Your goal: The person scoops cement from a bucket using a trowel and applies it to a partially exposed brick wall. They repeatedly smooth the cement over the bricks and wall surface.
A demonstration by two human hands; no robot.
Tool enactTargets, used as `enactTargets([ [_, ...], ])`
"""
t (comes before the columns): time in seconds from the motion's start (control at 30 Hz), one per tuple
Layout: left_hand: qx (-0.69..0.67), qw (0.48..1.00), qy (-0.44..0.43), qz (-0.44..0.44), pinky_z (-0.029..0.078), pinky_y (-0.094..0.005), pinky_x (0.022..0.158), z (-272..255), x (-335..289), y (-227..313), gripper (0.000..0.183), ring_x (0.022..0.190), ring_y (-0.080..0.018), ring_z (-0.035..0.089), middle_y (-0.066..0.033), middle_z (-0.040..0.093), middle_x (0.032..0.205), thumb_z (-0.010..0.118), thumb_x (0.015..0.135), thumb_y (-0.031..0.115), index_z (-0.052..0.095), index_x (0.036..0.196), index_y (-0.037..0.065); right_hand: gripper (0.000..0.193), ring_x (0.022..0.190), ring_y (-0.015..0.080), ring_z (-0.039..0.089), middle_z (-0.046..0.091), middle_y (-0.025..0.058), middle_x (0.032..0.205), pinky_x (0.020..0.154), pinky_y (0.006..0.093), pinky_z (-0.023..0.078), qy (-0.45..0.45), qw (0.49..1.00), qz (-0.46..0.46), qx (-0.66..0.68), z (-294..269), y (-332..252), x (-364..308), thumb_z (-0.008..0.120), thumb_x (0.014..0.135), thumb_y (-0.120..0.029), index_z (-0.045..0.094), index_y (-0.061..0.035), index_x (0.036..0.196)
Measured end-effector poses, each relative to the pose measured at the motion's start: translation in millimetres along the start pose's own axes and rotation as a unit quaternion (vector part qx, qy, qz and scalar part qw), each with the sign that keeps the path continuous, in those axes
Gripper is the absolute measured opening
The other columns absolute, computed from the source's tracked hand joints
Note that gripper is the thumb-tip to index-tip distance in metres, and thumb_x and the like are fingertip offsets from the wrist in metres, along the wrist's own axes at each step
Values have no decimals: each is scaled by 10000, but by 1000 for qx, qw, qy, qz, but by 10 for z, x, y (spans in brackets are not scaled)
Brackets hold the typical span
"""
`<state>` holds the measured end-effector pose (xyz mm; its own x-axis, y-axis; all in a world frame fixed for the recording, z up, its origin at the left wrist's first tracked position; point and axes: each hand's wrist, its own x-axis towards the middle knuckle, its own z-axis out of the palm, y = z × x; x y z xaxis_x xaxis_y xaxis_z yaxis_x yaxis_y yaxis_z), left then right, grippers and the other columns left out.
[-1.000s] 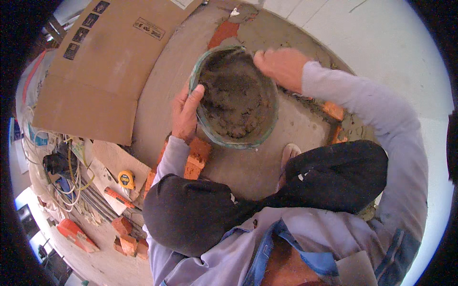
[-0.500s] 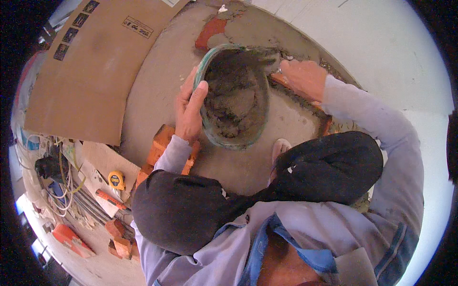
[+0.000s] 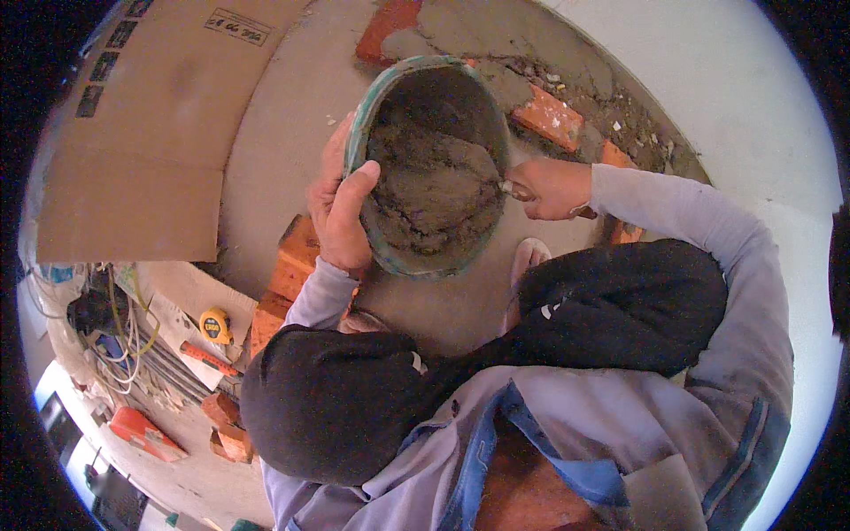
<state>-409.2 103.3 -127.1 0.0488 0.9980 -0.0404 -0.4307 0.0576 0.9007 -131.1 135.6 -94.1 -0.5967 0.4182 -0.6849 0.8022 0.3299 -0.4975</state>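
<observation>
A green basin (image 3: 356, 149) of wet grey mortar (image 3: 429, 181) is tilted in front of me. My left hand (image 3: 341, 212) grips its left rim, thumb inside and fingers around the outer wall. At the right side my right hand (image 3: 558, 188) is closed around the handle of a trowel (image 3: 516, 189). The trowel's blade is down in the mortar by the right rim and mostly hidden.
Orange bricks (image 3: 547, 117) and mortar lie along the white wall (image 3: 753, 133). More bricks (image 3: 297, 265) sit beside my left knee. Cardboard (image 3: 150, 133) is at the left, with a yellow tape measure (image 3: 214, 325), an orange cutter (image 3: 208, 357) and cables (image 3: 124, 354) nearer.
My right hand has brought the trowel down and toward me, from the basin's far right rim into the mortar. The basin now leans more toward me; my left hand keeps its grip.
</observation>
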Motion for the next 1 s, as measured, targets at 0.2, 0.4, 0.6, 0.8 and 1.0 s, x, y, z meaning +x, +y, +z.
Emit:
enactTargets([
  [0.2, 66, 997, -16, 44, 233, -361, 1049, 28, 72, 10, 463, 1245, -231, 370, -157, 443, 1310, 488, 787, 120, 494, 1206, -76, 189, 592, 300, 554, 500, 141, 617, 546, 419, 421, -13, 999, -40, 8, 27, -61, 24, 539, 669, -119, 455, 15, 771],
  [0.4, 69, 997, 39, -12, 373, -347, 948, 41, -18, 44, 451, 1089, -231, 497, -135, 526, 1194, 457, 898, 242, 466, 1220, -74, 187, 597, 330, 529, 493, 165, 626, 550, 447, 402, -6, 989, -106, 104, 41, -229, 110, 525, 658, -141, 466, -3, 770],
  [0.6, 75, 997, 20, 27, 331, -359, 997, -59, -6, 84, 562, 1160, -238, 456, -162, 465, 1277, 435, 918, 341, 390, 1277, -89, 217, 640, 339, 526, 502, 165, 691, 571, 440, 401, 23, 988, -92, 121, 8, -182, 40, 534, 673, -165, 479, -21, 825],
  [0.8, -53, 998, 22, 16, 349, -376, 988, -260, -28, 49, 555, 1134, -250, 473, -157, 476, 1263, 388, 937, 370, 402, 1267, -77, 231, 651, 337, 525, 502, 150, 695, 583, 431, 403, 64, 986, -92, 122, -115, -185, -136, 555, 675, -183, 480, -27, 829],
  [1.0, -177, 981, 2, -75, 309, -434, 1022, -674, -131, 51, 685, 1180, -293, 423, -161, 436, 1304, 225, 931, 538, 379, 1297, -20, 260, 641, 273, 543, 521, 131, 679, 562, 405, 409, 64, 984, -80, 148, -309, 93, -451, 585, 675, -203, 494, -32, 849],
])
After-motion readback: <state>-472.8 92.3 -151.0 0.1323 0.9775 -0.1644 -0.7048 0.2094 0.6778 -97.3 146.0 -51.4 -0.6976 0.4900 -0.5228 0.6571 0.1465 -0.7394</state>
